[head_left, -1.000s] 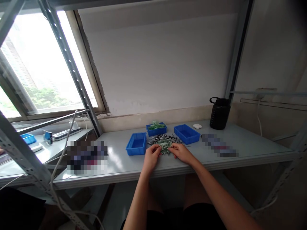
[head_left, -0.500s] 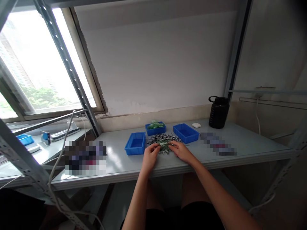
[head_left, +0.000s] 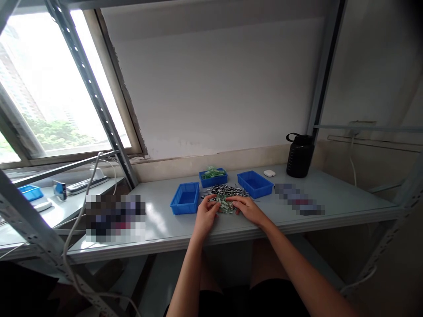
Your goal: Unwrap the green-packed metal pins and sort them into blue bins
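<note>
My left hand (head_left: 207,212) is closed, its thumb and fingers at the left side of a bundle of see-through green plastic pieces (head_left: 226,205). From the right, my right hand (head_left: 246,208) has its fingers curled over the same bundle. Whether the pieces are loose or in a thin bag is too small to tell. Just behind the hands lies a heap of thin dark and silvery rods (head_left: 228,190), partly covered by the green pieces. More green plastic pieces (head_left: 214,172) fill the back blue tray (head_left: 216,181).
One blue tray (head_left: 185,209) stands left of the hands, another blue tray (head_left: 261,192) to the right. A white case (head_left: 269,173) and a black bottle (head_left: 300,156) are at the back right. Blurred patches cover both table sides. A white cable (head_left: 68,246) hangs by the left shelf post.
Between my hands, the green pieces now look more spread out and cover more of the rods in front. My hands have stayed in nearly the same place. The view has shifted slightly.
</note>
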`<state>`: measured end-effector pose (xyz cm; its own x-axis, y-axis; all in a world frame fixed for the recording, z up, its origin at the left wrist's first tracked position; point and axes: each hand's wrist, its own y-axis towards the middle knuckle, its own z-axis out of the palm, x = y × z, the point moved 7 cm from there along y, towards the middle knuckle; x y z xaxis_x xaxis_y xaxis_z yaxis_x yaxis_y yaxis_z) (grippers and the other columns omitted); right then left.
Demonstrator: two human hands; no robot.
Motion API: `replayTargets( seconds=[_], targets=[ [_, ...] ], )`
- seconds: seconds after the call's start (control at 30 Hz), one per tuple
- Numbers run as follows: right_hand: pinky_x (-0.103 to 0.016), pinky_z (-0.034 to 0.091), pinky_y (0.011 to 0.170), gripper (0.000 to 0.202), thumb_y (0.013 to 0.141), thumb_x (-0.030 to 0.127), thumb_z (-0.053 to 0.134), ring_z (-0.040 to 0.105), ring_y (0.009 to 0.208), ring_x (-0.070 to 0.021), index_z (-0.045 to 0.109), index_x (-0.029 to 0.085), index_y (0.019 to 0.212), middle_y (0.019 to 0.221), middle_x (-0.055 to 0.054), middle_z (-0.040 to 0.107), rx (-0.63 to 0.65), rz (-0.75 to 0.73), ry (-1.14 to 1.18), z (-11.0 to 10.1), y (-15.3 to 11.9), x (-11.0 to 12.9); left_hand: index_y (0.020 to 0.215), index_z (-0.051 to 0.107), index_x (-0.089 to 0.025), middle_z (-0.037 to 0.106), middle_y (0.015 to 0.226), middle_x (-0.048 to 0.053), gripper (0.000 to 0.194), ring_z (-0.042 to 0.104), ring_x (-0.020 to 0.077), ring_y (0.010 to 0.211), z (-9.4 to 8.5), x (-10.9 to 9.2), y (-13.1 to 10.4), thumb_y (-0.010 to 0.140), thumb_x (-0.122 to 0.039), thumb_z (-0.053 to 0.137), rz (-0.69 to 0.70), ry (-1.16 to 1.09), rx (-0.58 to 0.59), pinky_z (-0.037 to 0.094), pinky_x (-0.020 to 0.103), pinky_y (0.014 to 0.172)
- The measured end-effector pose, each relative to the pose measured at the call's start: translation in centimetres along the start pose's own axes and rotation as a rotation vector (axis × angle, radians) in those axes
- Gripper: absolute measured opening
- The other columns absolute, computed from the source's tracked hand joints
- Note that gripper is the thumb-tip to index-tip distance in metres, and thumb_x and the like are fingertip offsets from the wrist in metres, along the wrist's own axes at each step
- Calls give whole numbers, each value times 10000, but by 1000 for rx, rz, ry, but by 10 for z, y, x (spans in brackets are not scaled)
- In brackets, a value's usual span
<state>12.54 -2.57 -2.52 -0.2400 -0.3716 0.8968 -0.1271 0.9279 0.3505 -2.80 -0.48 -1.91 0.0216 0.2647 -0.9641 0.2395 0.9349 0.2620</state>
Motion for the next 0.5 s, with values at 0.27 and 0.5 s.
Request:
replayTargets(
  seconds=[0.27, 0.5],
  targets=[
    [-327, 463, 811, 304, 831, 314, 495, 498, 1083, -217, 618, 266, 1104, 1196, -55, 536, -33, -103, -130, -1, -1, 4, 1089, 588, -94, 677, 823, 76, 448, 604, 161, 725, 0, 3, -1, 692, -285, 677, -34, -14, -14, 432, 209, 544],
    [-337, 465, 752, 370, 806, 347, 550, 531, 778, -162, 578, 273, 1167, 996, -58, 533, -64, -110, -256, -1, -3, 8, 1058, 619, -124, 682, 951, 101, 401, 621, 218, 866, 0, 0, -3, 697, -286, 678, 18, -43, -37, 496, 270, 651]
  ],
)
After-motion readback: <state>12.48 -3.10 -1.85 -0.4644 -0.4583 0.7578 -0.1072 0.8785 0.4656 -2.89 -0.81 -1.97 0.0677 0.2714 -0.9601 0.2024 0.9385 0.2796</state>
